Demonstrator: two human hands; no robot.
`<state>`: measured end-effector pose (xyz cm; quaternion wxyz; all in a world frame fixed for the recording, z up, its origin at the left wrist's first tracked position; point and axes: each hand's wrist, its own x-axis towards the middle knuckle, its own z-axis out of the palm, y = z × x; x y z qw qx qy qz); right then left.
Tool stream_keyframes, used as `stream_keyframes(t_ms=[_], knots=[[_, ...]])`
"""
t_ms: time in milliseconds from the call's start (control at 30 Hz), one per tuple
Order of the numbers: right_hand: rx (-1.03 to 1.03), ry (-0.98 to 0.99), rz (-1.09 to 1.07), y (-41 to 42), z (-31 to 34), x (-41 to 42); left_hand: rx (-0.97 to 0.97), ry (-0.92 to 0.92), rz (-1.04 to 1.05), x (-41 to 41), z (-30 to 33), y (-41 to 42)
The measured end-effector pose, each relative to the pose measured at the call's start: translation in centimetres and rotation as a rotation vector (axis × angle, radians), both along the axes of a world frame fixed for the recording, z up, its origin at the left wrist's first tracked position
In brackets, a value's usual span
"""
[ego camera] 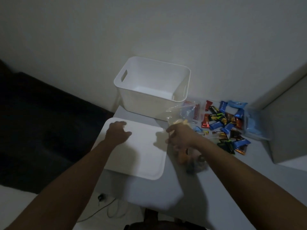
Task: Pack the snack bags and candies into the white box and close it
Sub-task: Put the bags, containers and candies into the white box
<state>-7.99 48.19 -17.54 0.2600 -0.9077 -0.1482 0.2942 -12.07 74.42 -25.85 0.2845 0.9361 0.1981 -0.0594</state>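
— What was nearest you at that moment?

— The lid (141, 151), lying flat on the table (149, 196) right in front of me. My left hand (118, 132) rested on its far left corner at about eleven o'clock, fingers loosely bent, pinching nothing.

— And the right hand?

— My right hand (180, 136) was just off the lid's right edge, at one o'clock, fingers curled round a clear bag (178, 116) of yellowish snacks. The picture was blurred there, so I couldn't say how firm the hold was. A second clear bag (194, 161) lay on the table beside my wrist.

— Where was the rest?

— The loose candies (227, 125) were scattered at two o'clock, with more clear bags (191, 110) between them and the box. The white box (152, 87) stood open at twelve o'clock against the wall, and it looked empty.

— What worried you?

— The bag was slack and slippery; gripped by one edge, it could have swung and caught the box's near rim, or slid from my fingers. My forearm also passed close above the candies, so a careless sweep could have knocked some off the table. And the lid sat partly over the table's left edge; leaning on that corner might have tipped it.
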Motion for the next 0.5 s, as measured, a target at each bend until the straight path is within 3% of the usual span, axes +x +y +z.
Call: stream_keyframes(t_ms=[133, 267, 367, 500], knots=[[0.112, 0.028, -0.062, -2.5, 3.0, 2.4, -0.173, -0.061, -0.106, 2.4, 3.2, -5.8], [0.078, -0.137, -0.153, -5.3, 3.2, 4.8, -0.294, -0.105, -0.158, 3.3, 4.9, -11.1], [-0.057, -0.325, -0.16, -7.1, 2.2, 6.7, -0.292, -0.108, -0.199, 3.5, 5.2, -13.8], [-0.068, -0.318, -0.165, -8.6, 0.8, 8.4, -0.23, -0.109, -0.075, 3.7, 4.6, -15.7]])
